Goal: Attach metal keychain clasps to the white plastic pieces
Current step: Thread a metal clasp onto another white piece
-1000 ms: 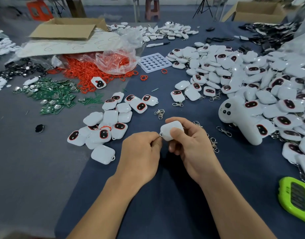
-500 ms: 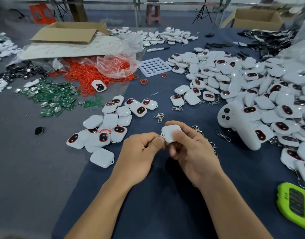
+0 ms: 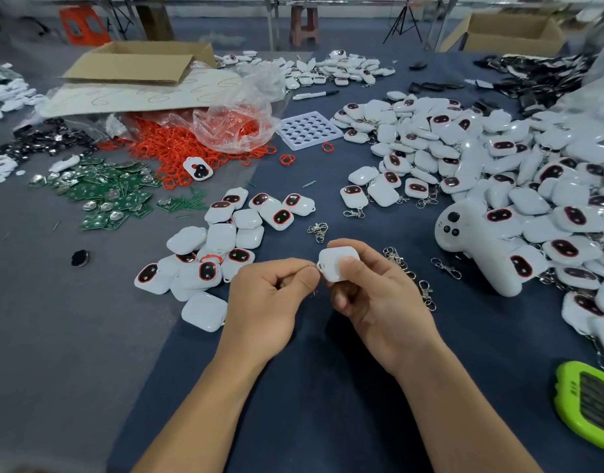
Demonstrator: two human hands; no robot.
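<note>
Over the blue surface [image 3: 311, 397], the right hand [image 3: 379, 302] grips a white plastic piece [image 3: 336, 264] while the left hand [image 3: 270, 302] pinches a metal clasp [image 3: 313, 266], newly showing at its corner: threading looks underway.

One head-worn wide-angle view looks forward and down, close over the table [image 3: 328, 411].

The left forearm [image 3: 205, 404] and right forearm [image 3: 457, 404], both bare, rise from the bottom edge and converge until the hands nearly touch. The left hand [image 3: 270, 302] is curled, its thumb and forefinger pinching a metal clasp [image 3: 311, 266]. The right hand [image 3: 375, 298] grips a white plastic piece [image 3: 336, 264] between thumb and curled fingers.
</note>
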